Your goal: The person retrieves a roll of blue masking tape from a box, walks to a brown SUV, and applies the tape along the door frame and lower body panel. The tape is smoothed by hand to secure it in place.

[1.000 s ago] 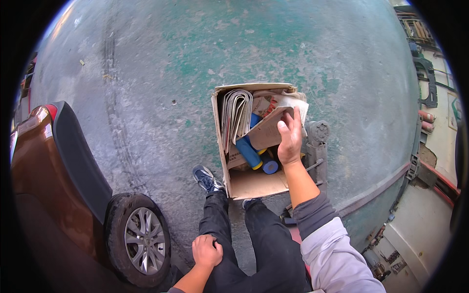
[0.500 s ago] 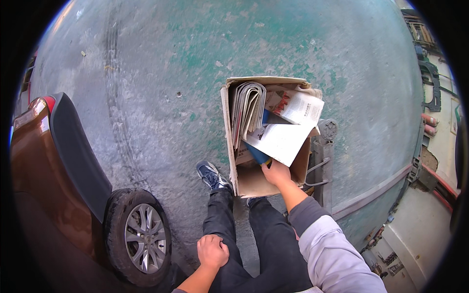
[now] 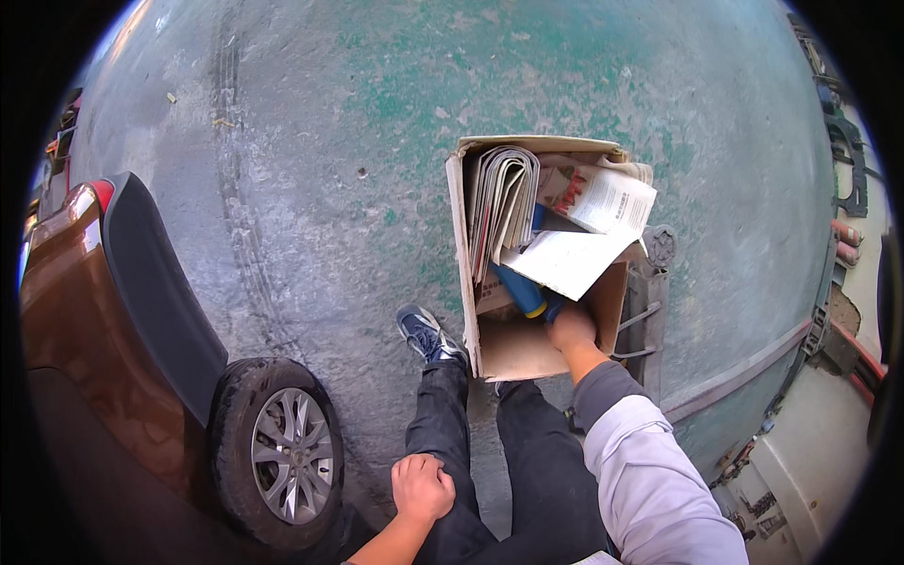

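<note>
My right hand (image 3: 571, 329) reaches into an open cardboard box (image 3: 527, 356), below a loose white sheet (image 3: 568, 263). Its fingers close around something dark blue, mostly hidden. Right beside them lies a blue tube (image 3: 518, 289) with a yellow band at its end. A folded stack of newspapers (image 3: 504, 202) stands along the box's left wall, and a printed paper (image 3: 612, 200) covers its far right part. On my left thigh rests my left hand (image 3: 422, 487), its fingers curled in and holding nothing.
To my left is a brown car (image 3: 104, 330) with its wheel (image 3: 292, 457) close by. A grey metal stand or jack (image 3: 645, 320) touches the box's right side. Workshop equipment (image 3: 847, 160) lines the right edge. The floor (image 3: 301, 207) is worn green and grey.
My right hand has gone deeper into the box, toward its right side. More of the blue tube shows under the white sheet, which has shifted. My left hand stays on the thigh.
</note>
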The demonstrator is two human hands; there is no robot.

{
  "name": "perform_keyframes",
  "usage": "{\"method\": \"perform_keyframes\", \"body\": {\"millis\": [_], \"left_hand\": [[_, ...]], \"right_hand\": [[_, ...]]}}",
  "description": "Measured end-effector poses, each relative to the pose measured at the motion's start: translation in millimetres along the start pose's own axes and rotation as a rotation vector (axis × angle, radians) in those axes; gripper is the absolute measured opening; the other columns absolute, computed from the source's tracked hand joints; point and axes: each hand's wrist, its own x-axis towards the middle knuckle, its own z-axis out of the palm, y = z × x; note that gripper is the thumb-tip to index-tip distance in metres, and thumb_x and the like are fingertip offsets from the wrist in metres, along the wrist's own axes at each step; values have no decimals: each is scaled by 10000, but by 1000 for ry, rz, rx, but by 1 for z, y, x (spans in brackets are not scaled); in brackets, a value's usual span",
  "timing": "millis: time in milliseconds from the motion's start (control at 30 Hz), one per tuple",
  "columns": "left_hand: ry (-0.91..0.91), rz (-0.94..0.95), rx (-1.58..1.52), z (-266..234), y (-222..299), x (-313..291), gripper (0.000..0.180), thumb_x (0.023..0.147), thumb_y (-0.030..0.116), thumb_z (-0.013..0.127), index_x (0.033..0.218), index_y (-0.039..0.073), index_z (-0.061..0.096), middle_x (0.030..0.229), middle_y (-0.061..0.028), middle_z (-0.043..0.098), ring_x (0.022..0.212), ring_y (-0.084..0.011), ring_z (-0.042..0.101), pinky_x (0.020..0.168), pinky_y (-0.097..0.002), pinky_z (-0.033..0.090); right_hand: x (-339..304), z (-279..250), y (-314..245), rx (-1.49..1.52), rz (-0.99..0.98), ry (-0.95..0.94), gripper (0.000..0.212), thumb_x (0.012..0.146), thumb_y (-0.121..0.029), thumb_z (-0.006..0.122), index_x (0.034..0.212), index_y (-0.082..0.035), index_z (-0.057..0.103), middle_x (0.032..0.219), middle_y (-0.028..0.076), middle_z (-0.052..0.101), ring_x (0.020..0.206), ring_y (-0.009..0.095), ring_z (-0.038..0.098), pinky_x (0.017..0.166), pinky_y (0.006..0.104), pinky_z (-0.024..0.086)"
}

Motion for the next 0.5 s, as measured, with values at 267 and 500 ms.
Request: {"method": "perform_keyframes", "body": {"millis": [267,500], "left_hand": [[75,30,-19,-6,11,7,115,809,149,716,895,93,767,952,-104,734,1021,-329,687,986,-473,481],[160,10,-58,-13,22,16,121,847,195,712,863,78,742,938,-130,720,985,-349,683,1000,-486,484]], "right_hand": [[-54,-18,1,85,44,229,692,817,-432,843,1291,-12,566,1240,217,681,1144,392,721,941,496,613],[-194,-115,33,257,25,296,698,774,-495,852,1224,-28,594,1197,218,724,1118,428,726,953,519,586]]}}
